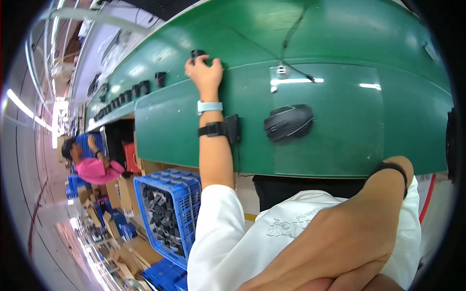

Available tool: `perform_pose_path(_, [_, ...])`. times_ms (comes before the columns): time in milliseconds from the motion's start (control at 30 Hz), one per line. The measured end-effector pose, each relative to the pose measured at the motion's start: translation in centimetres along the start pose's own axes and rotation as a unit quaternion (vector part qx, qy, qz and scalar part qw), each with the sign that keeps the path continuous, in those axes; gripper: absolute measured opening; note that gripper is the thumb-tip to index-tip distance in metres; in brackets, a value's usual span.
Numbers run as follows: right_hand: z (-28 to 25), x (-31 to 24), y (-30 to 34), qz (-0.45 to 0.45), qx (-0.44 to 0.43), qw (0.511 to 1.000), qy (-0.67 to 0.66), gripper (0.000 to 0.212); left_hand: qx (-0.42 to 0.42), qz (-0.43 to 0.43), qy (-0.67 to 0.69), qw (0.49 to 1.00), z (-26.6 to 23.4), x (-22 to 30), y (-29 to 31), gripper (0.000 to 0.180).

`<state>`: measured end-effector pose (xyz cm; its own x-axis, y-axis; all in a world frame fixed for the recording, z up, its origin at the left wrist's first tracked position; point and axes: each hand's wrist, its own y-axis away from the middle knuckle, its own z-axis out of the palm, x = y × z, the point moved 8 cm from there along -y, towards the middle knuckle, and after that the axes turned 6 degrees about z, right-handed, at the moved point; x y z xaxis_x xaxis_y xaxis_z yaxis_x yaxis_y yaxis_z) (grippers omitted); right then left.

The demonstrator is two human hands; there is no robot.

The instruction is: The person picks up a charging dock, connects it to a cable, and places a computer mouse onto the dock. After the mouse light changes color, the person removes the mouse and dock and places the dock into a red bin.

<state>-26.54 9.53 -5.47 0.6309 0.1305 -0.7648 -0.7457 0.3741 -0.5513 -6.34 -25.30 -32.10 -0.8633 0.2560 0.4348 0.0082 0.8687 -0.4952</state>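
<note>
My left hand reaches far over the green work table, fingers bent round a small black part whose kind I cannot make out. A light blue band and a black strap circle that forearm, with a black box at the strap. To the right of the forearm, a black computer mouse rests on a clear sheet. My right hand is raised very near the camera at the lower right. Its fingers run out of the picture, so what they hold, if anything, is hidden.
Several small black parts stand in a row along the table's left. A black cable with a plug lies beyond the mouse. Below the table's left edge, a blue crate holds many dark pieces. Another person in pink works farther left.
</note>
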Motion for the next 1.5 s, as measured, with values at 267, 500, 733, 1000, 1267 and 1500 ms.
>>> perform_pose_path(267, [-2.6,-3.1,0.6,-0.011,0.101,0.943,0.316,0.027,0.013,-0.01,0.042,0.999,-2.3,0.5,0.3,0.041])
perform_pose_path(500, [-3.7,-1.0,1.4,-0.084,0.114,0.962,0.232,0.004,-0.008,-0.024,-0.056,0.998,-1.9,-0.4,-0.3,0.049])
perform_pose_path(733, [-3.5,-1.5,-0.9,0.007,0.044,0.966,0.255,0.018,-0.056,-0.06,-0.073,0.994,-1.2,-0.5,0.0,0.054])
perform_pose_path(1000, [-2.0,-1.7,-0.6,-0.03,0.019,0.97,0.24,0.018,-0.038,-0.06,-0.043,0.997,-2.7,-2.4,-0.6,0.055])
perform_pose_path(1267, [-0.3,-5.6,1.8,-0.138,0.051,0.976,0.162,0.019,0.037,-0.047,-0.118,0.991,-8.3,-12.7,-4.3,0.057])
perform_pose_path(1500, [-1.4,-4.8,3.2,-0.183,0.096,0.97,0.127,0.021,0.013,-0.048,-0.184,0.982,-7.7,-10.8,-3.4,0.056])
